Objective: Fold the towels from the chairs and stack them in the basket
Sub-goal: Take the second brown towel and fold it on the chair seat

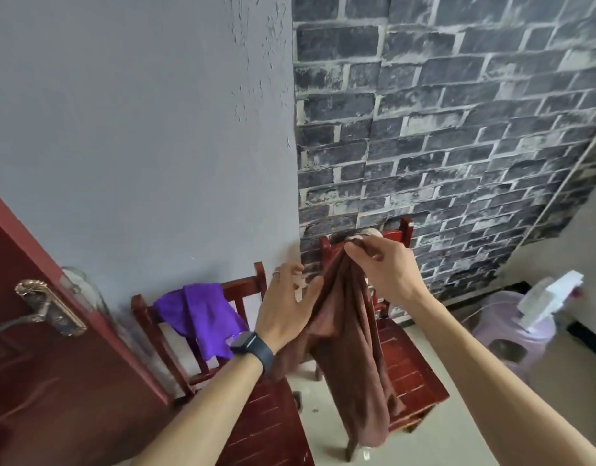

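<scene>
A brown towel [348,344] hangs bunched in the air in front of the right red wooden chair [409,368]. My right hand [380,267] pinches its top edge just in front of the chair's backrest. With fingers spread, my left hand [286,307] presses against the towel's left side. A purple towel [200,316] is draped over the backrest of the left red chair [256,415]. Another pale cloth [365,234] shows on the right chair's top rail behind my right hand. No basket is in view.
A red door [47,375] with a brass handle [46,306] stands open at the left. A pale purple plastic stool [515,327] with a white object [548,295] on it sits at the right by the brick-pattern wall [458,129]. Light tiled floor [458,438] lies between.
</scene>
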`<action>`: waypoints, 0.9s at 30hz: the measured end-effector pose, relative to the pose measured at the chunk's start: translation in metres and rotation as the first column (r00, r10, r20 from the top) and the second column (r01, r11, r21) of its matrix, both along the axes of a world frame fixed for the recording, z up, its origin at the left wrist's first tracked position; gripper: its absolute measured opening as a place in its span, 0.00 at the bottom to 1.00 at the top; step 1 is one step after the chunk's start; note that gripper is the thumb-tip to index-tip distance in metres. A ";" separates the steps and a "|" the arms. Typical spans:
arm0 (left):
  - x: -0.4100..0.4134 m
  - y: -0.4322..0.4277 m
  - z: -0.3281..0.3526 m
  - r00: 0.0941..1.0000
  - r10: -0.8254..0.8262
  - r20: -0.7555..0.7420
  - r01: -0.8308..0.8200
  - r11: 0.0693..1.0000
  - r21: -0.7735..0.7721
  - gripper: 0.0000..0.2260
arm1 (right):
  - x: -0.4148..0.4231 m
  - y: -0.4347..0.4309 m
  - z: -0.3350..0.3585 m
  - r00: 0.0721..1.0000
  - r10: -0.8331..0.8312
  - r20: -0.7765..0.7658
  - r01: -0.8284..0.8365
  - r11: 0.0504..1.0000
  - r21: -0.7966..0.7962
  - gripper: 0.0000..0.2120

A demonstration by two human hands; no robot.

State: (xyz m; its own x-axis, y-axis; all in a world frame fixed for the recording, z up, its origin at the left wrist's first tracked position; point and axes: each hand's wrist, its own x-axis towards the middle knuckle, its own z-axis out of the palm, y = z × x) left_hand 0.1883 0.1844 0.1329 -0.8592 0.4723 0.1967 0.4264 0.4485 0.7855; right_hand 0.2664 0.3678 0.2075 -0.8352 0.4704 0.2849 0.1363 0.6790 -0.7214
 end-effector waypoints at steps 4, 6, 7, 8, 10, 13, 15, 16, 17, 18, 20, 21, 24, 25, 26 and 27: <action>0.045 0.012 -0.037 0.990 -0.138 0.026 0.138 0.990 -0.028 0.31 | 0.019 0.004 -0.023 0.996 -0.064 0.060 0.068 0.996 -0.061 0.17; 0.046 0.026 -0.052 0.974 -0.226 0.008 0.226 0.971 -0.084 0.28 | 0.031 0.007 -0.030 0.996 -0.053 0.066 0.057 0.996 -0.074 0.17; 0.043 0.033 -0.059 0.966 -0.258 0.010 0.258 0.963 -0.079 0.25 | 0.037 0.007 -0.031 0.997 -0.042 0.065 0.047 0.996 -0.076 0.16; 0.040 0.039 -0.062 0.960 -0.280 0.016 0.281 0.956 -0.084 0.21 | 0.044 0.009 -0.033 0.997 -0.036 0.063 0.042 0.996 -0.083 0.15; 0.031 0.048 -0.064 0.950 -0.313 0.009 0.310 0.937 -0.161 0.13 | 0.055 0.014 -0.035 0.997 -0.053 0.054 0.059 0.992 -0.112 0.14; 0.024 0.056 -0.061 0.925 -0.380 0.021 0.377 0.908 -0.183 0.07 | 0.070 0.024 -0.040 0.995 -0.087 0.047 0.094 0.981 -0.170 0.14; 0.020 0.057 -0.053 0.914 -0.389 0.117 0.400 0.912 -0.090 0.04 | 0.080 0.030 -0.044 0.988 -0.150 0.034 0.154 0.968 -0.196 0.12; 0.015 0.058 -0.049 0.917 -0.360 0.170 0.369 0.929 -0.019 0.04 | 0.085 0.034 -0.049 0.979 -0.198 0.046 0.203 0.964 -0.174 0.12; 0.008 0.059 -0.044 0.923 -0.320 0.213 0.317 0.947 0.049 0.04 | 0.090 0.039 -0.057 0.965 -0.248 0.082 0.257 0.957 -0.137 0.11; 0.001 0.059 -0.037 0.928 -0.292 0.232 0.275 0.956 0.106 0.03 | 0.096 0.044 -0.065 0.945 -0.291 0.147 0.306 0.947 -0.096 0.09; -0.014 0.065 -0.016 0.929 -0.312 0.199 0.288 0.947 0.142 0.03 | 0.103 0.043 -0.080 0.907 -0.289 0.307 0.317 0.947 -0.045 0.12; -0.018 0.068 -0.003 0.917 -0.357 0.178 0.338 0.932 0.132 0.03 | 0.104 0.038 -0.084 0.905 -0.236 0.355 0.267 0.963 -0.040 0.19; -0.016 0.077 0.036 0.850 -0.516 0.102 0.518 0.855 0.007 0.05 | 0.092 0.010 -0.080 0.936 -0.079 0.344 0.082 0.997 0.004 0.31; -0.013 0.080 0.045 0.823 -0.561 0.083 0.566 0.823 -0.052 0.06 | 0.085 0.003 -0.077 0.953 -0.054 0.300 0.047 0.998 0.030 0.29; -0.011 0.081 0.051 0.801 -0.595 0.066 0.599 0.792 -0.120 0.07 | 0.078 -0.003 -0.072 0.970 -0.053 0.237 0.047 0.998 0.032 0.23; -0.010 0.082 0.054 0.789 -0.611 0.055 0.611 0.774 -0.166 0.07 | 0.071 -0.007 -0.068 0.982 -0.070 0.174 0.072 0.997 -0.005 0.15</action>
